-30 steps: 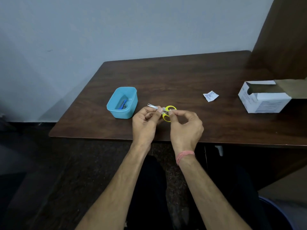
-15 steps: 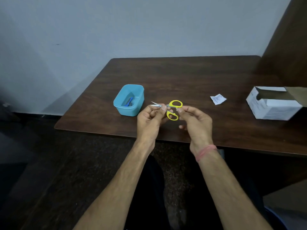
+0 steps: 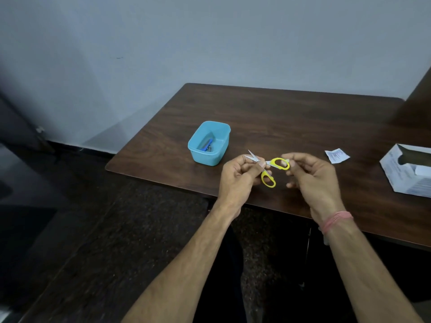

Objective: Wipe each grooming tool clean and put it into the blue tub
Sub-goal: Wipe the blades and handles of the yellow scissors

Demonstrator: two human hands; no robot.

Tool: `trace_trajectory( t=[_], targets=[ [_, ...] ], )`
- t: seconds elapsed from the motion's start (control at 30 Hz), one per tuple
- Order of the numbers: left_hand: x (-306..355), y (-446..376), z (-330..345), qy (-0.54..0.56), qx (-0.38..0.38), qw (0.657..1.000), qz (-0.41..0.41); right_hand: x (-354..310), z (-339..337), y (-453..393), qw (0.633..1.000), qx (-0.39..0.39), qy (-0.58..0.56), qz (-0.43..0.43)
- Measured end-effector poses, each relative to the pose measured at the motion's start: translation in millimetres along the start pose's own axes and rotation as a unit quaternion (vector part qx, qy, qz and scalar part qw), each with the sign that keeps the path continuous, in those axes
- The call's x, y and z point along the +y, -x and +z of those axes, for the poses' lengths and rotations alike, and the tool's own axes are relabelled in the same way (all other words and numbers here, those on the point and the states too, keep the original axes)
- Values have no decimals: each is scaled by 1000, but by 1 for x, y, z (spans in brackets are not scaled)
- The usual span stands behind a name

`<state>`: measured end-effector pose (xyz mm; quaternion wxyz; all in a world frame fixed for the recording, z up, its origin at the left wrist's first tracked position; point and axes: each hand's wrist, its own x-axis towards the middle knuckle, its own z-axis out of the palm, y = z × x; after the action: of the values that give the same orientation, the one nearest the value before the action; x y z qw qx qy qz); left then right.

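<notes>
Two hands held one tool above the near edge of the bench (image 3: 291,117): your left hand (image 3: 235,176) pinched the scissors (image 3: 268,167) at the pivot, blades splayed and pointing up and to the left, while your right hand (image 3: 312,173) pinched the upper yellow loop between fingertips and thumb; the lower loop hung free between your hands. No wipe was clearly visible in either hand; something pale showed at the right fingertips, too small to tell what. The tub (image 3: 208,143) sat on the bench just beyond and to the left of your left hand, with a blue-handled tool (image 3: 207,145) already lying inside. The scissors' long axis ran roughly left to right, tips toward the tub, so your left hand was the nearer one for the drop, judged from this layout. A torn sachet (image 3: 337,155) lay right of your right hand, and an open white box (image 3: 408,171) stood at the far right edge. Compared with half a second earlier, the blades had opened wider, the loops had spread apart, and your view had swung left, sliding everything rightward in the frame
</notes>
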<state>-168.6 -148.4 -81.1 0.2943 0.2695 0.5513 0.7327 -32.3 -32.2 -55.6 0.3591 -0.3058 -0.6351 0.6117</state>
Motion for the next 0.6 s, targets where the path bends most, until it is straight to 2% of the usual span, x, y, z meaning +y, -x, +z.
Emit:
trace_trajectory(
  t=[0.17, 0.27, 0.43, 0.6],
  targets=[
    [-3, -1, 2, -26, 10, 1000, -2, -2, -13, -4, 996, -20, 72, -58],
    [-3, -1, 2, -8, 12, 1000, 1, -1, -11, 2, 993, 2, 93, -79],
    [-4, -1, 4, -7, 25, 1000, 12, 4, -1, 13, 997, 39, 45, -42],
    [5, 2, 5, 25, 11, 1000, 5, 12, 0, 19, 999, 30, 25, -22]
  ],
)
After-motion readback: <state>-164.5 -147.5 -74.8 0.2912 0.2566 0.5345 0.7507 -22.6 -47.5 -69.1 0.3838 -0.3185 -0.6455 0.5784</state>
